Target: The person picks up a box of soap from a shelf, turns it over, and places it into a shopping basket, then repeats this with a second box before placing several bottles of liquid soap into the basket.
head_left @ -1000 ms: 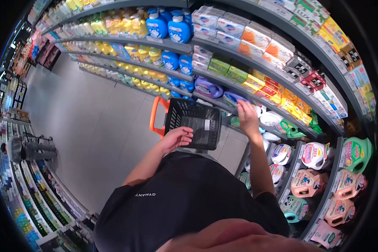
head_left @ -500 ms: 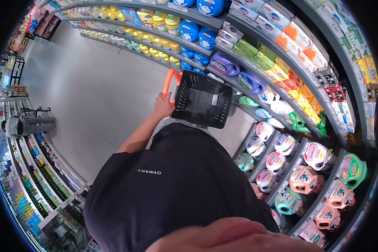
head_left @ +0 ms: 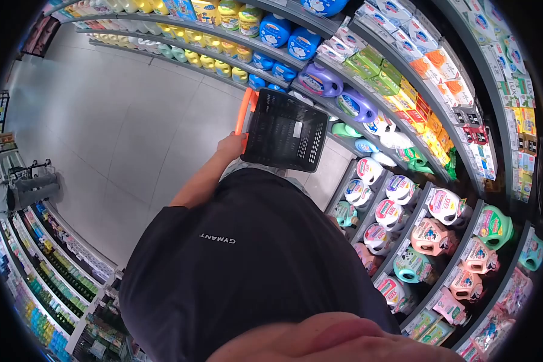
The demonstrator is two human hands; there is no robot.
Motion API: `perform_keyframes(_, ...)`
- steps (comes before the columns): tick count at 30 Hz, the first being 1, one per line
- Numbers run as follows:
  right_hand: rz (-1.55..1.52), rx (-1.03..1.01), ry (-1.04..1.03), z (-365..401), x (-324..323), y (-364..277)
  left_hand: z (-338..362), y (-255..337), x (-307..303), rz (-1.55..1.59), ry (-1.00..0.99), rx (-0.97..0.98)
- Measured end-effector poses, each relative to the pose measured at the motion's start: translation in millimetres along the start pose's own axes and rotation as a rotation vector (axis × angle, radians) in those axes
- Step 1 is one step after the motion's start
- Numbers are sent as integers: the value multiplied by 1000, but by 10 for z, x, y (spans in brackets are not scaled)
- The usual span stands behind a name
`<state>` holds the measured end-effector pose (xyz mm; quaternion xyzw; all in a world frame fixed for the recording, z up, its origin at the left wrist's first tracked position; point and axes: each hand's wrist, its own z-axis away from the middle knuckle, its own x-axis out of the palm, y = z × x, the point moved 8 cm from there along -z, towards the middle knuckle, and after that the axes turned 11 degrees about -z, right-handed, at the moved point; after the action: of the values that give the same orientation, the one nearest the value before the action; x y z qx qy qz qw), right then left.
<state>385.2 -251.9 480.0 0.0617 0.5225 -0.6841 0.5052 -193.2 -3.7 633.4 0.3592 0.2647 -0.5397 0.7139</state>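
Head view: left hand (head_left: 231,146), grip wrapped around orange handle (head_left: 242,116) of black basket (head_left: 283,136), upper centre of frame, near purple detergent jugs (head_left: 320,79); right hand out of frame.

We wear dark charcoal T-shirt (head_left: 265,271), short-sleeved, loose over torso. White capital lettering (head_left: 218,239) across chest, well back from fingers, reads GYMANT, upside down in our view. Left sleeve (head_left: 184,211) ends far up arm from fingers. Forearm (head_left: 204,176) bare from hem down to left hand (head_left: 231,146). Fabric plain, soft folds near sleeve hem.
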Motion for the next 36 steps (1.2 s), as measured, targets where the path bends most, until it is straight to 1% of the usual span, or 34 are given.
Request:
perform_keyframes(1,-34,-29,8,91,67,-93,20,-8,-13,14,6,15)
perform_keyframes(2,-187,130,-12,155,22,-183,51,-5,-71,28,14,29)
perform_keyframes(3,-471,390,-8,242,-5,-328,53,-13,-101,41,24,42)
perform_keyframes(4,-722,616,47,392,-22,-435,36,-30,-99,48,37,51)
perform_keyframes(5,-869,758,98,476,-30,-657,17,-52,-102,54,51,59)
perform_keyframes(7,-998,906,156,579,14,-1008,8,-106,-87,67,88,87)
perform_keyframes(9,-938,869,135,560,142,-1110,-16,-152,-59,87,147,122)
perform_keyframes(12,-883,820,128,516,335,-1207,-41,-162,-50,132,167,205)
perform_keyframes(15,-863,770,133,470,556,-1273,-45,-164,-72,46,90,190)
perform_keyframes(21,-853,682,159,421,1006,-1363,-26,-200,43,-31,70,221)
perform_keyframes(22,-854,672,165,437,1091,-1370,-26,-222,90,-24,101,230)
perform_keyframes(25,-868,645,175,517,1378,-1398,147,-167,69,-73,101,275)
perform_keyframes(28,-895,622,188,631,1679,-1438,232,-250,152,-85,162,322)
perform_keyframes(31,-954,659,196,798,1920,-1660,218,-341,260,-122,151,258)
perform_keyframes(32,-1015,789,191,911,1749,-2111,236,-325,295,-143,132,265)
perform_keyframes(34,-1068,813,188,1037,2100,-2101,365,-269,357,-188,85,276)
perform_keyframes(35,-1093,826,188,1093,2335,-2027,463,-233,401,-204,65,270)
perform_keyframes(36,-1088,846,171,1146,2705,-1821,555,-160,438,-214,48,267)
